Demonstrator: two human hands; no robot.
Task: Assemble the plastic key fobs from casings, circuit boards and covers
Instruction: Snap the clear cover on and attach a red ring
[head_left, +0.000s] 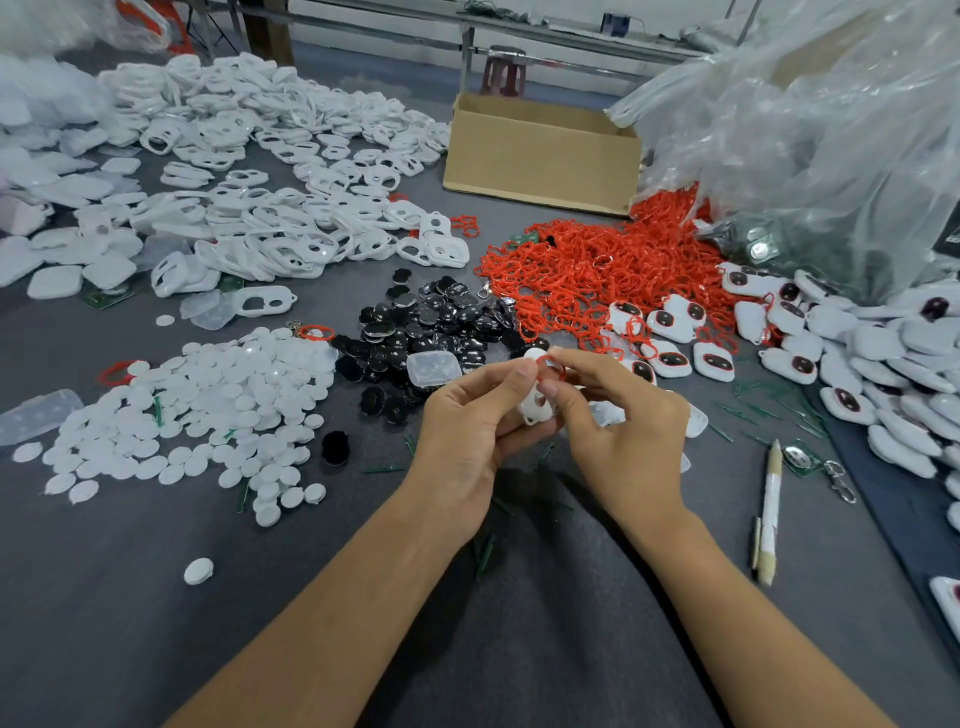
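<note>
The left hand (467, 426) grips a white casing (534, 408) between thumb and curled fingers, lifted just above the grey worktop (156, 597) and close to the body, probably so its open face is turned toward the right hand (623, 431). That hand pinches a thin red ring (551, 365) at the casing's upper edge, which looks like the ring being seated into the rim. The casing is glossy white plastic with a rounded outline, 1 cut-out window near its middle and a small loop at its lower end; whether a board is already inside cannot be told. Parts lie sorted in an arc around the hands, seemingly so each kind is within reach: a heap of white casings (260, 218) far left, white round discs (197, 410) near left, black covers (431, 322) just beyond the hands, and a tangle of red rings (597, 265) beside a cardboard box (540, 150). The finished fobs (831, 332) pile up on the right, each white with a dark, red-edged window, kept apart from the loose stock.
</note>
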